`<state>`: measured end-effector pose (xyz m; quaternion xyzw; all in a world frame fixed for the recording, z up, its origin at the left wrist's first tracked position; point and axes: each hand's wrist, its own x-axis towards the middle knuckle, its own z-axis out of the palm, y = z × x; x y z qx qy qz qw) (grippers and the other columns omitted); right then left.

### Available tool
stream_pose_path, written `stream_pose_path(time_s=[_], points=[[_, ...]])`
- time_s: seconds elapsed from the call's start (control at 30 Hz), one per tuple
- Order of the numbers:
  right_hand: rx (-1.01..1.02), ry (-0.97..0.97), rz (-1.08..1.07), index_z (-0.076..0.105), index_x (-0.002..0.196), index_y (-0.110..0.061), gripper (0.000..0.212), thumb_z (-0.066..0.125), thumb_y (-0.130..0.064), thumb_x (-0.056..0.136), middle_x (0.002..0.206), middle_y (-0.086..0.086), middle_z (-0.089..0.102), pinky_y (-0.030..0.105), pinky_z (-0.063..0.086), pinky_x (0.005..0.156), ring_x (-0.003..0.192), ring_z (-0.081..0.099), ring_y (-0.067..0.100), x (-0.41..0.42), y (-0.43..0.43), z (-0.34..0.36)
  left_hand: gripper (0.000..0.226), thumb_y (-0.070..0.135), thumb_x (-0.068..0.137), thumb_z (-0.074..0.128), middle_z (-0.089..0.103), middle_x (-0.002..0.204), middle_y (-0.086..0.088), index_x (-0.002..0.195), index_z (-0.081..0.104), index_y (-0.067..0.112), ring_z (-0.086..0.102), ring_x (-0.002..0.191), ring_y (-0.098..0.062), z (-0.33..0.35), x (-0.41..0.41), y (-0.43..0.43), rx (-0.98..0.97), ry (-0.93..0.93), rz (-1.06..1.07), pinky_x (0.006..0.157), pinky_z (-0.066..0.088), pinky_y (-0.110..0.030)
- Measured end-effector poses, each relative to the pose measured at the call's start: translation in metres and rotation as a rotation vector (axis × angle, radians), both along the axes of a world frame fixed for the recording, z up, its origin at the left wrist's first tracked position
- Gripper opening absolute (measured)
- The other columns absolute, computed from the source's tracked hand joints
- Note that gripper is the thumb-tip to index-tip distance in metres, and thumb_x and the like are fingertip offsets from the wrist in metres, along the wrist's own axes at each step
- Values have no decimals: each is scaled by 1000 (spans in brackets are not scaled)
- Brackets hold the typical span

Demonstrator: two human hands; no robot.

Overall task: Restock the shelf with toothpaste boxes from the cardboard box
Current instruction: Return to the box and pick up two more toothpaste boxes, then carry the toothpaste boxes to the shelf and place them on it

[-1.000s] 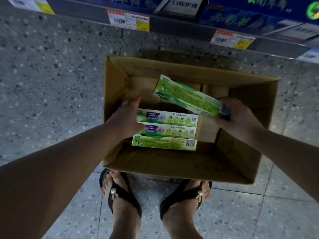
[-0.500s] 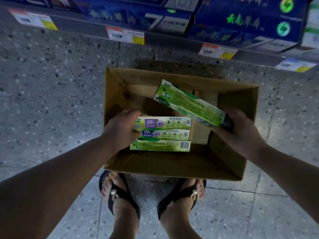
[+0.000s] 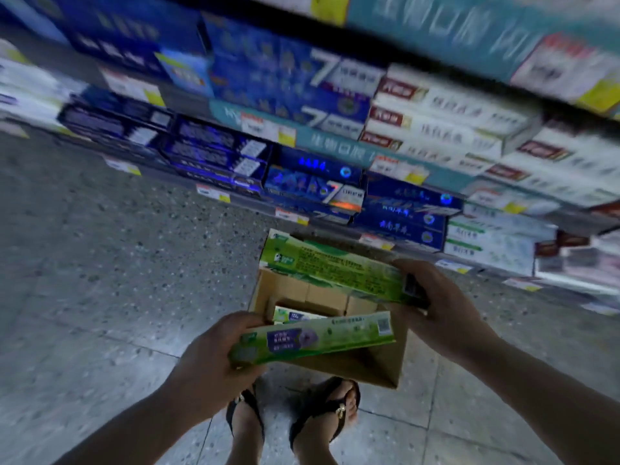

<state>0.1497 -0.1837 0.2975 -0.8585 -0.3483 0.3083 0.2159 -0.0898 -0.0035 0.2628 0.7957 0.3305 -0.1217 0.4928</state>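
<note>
Holding light, stiff card, each hand takes its toothpaste box by one end, which looks right; squeezing the middle could dent it. Above the cardboard box (image 3: pixel 375 367), the left hand (image 3: pixel 208 360) grips a green-and-purple toothpaste box (image 3: pixel 315 337); the right hand (image 3: pixel 443 310) is closed on a green toothpaste box (image 3: pixel 332 270). More lie inside. Beyond the carton stands the shelf (image 3: pixel 318 182), blurred.
</note>
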Motion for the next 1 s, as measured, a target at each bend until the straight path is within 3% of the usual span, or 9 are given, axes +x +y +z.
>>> stream_pose_path(time_s=[0.1, 0.2, 0.27, 0.37, 0.43, 0.53, 0.7, 0.87, 1.0], points=[[65, 25, 39, 45, 119, -30, 48, 56, -38, 74, 113, -3, 52, 30, 51, 82, 102, 55, 20, -5, 14, 70, 52, 29, 58, 68, 64, 87, 14, 91, 48, 64, 62, 81, 1, 69, -11, 6, 9, -76, 84, 63, 52, -19], [92, 49, 86, 36, 110, -39, 40, 62, -26, 82, 108, -5, 48, 0, 39, 68, 97, 49, 13, -13, 32, 146, 49, 36, 54, 65, 61, 98, 18, 90, 49, 66, 59, 84, 7, 136, -28, 7, 52, -180, 152, 64, 47, -11], [117, 75, 131, 34, 109, -39, 42, 62, -22, 84, 108, -7, 45, -4, 37, 65, 96, 46, 9, -21, 42, 194, 52, 34, 53, 65, 51, 107, 30, 87, 48, 69, 56, 84, 15, 178, -43, 7, 107, -226, 210, 64, 41, -3], [158, 76, 194, 35, 112, -43, 42, 62, -31, 83, 118, -6, 46, 7, 41, 68, 104, 48, 11, -39, 59, 251, 47, 40, 53, 66, 54, 105, 28, 90, 52, 65, 54, 89, 14, 232, -73, 5, 154, -290, 275, 72, 39, -2], [192, 69, 225, 36, 109, -49, 42, 63, -31, 82, 121, -6, 48, 17, 39, 71, 107, 50, 16, -52, 70, 275, 49, 40, 52, 63, 52, 104, 35, 91, 50, 67, 51, 93, 15, 261, -97, 6, 165, -322, 331, 76, 37, 1], [232, 88, 260, 36, 101, -58, 45, 65, -30, 81, 118, -7, 46, 21, 38, 72, 105, 49, 18, -84, 91, 310, 51, 38, 49, 60, 52, 103, 38, 91, 50, 66, 53, 90, 12, 297, -135, 15, 152, -345, 423, 74, 38, -2], [287, -4, 374, 37, 111, -40, 42, 65, -30, 81, 118, -17, 43, 28, 35, 88, 110, 41, 6, -160, 150, 366, 45, 36, 48, 65, 59, 89, 26, 87, 56, 57, 55, 78, 8, 339, -210, 55, 138, -381, 555, 67, 40, -7], [378, -31, 465, 39, 103, -43, 37, 65, -28, 81, 103, -30, 43, 29, 36, 79, 100, 45, 9, -268, 240, 409, 44, 37, 46, 70, 62, 79, 24, 89, 58, 44, 56, 69, 4, 372, -322, 112, 96, -432, 687, 68, 46, -17], [453, -9, 527, 41, 108, -36, 38, 65, -26, 81, 106, -19, 49, 32, 37, 86, 106, 46, 11, -358, 312, 435, 42, 30, 47, 74, 65, 73, 18, 86, 61, 38, 56, 65, 2, 404, -419, 159, 107, -476, 766, 63, 47, -18]])
